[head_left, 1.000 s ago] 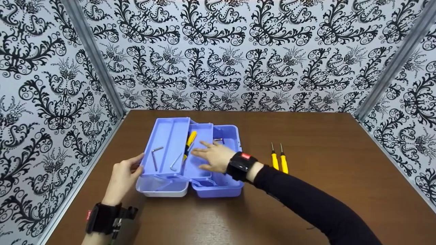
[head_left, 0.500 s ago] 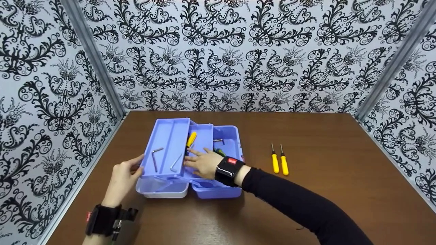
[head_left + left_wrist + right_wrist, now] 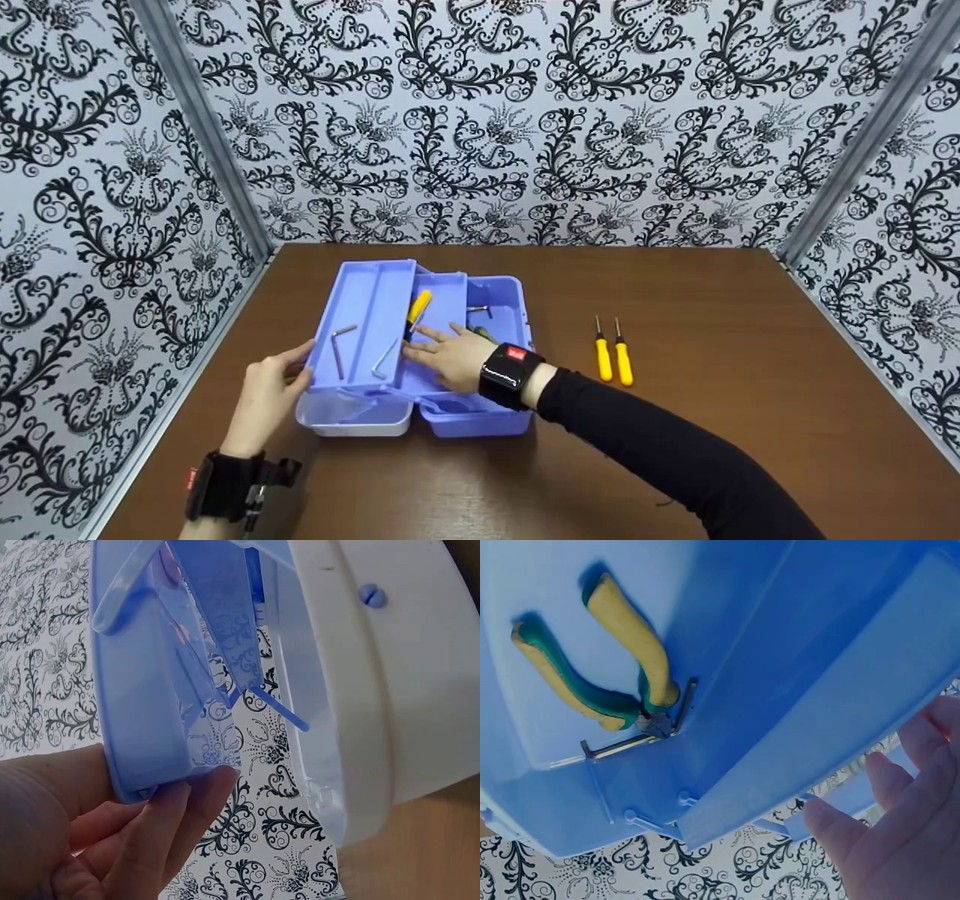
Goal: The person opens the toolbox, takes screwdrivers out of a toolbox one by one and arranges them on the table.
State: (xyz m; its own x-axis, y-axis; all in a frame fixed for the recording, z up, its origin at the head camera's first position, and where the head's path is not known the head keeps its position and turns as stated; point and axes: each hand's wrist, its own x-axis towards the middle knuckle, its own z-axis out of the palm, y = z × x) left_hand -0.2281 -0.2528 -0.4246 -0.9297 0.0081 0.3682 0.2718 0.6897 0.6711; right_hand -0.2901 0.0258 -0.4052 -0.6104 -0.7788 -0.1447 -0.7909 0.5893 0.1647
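The blue toolbox stands opened out. My left hand (image 3: pixel 262 394) grips the outer edge of its upper tray (image 3: pixel 360 300); the left wrist view shows thumb and fingers (image 3: pixel 154 829) at the tray's corner (image 3: pixel 142 705). Two hex keys (image 3: pixel 337 356) (image 3: pixel 380 367) lie on that tray. My right hand (image 3: pixel 456 361) is over the middle tray (image 3: pixel 448 292), fingers spread, fingertips beside the upper tray's inner edge. A yellow-handled screwdriver (image 3: pixel 421 304) lies just beyond them. Whether the right fingertips touch anything, I cannot tell.
Pliers with yellow and green handles (image 3: pixel 641 645) and hex keys (image 3: pixel 622 745) lie in the deep base. Two yellow screwdrivers (image 3: pixel 604 360) (image 3: pixel 624 364) rest on the brown table (image 3: pixel 712 337), right of the box. Patterned walls (image 3: pixel 480 150) surround the table.
My right hand has shifted left and slightly lower over the middle tray, uncovering a green item in the base. The left hand has kept its grip on the upper tray.
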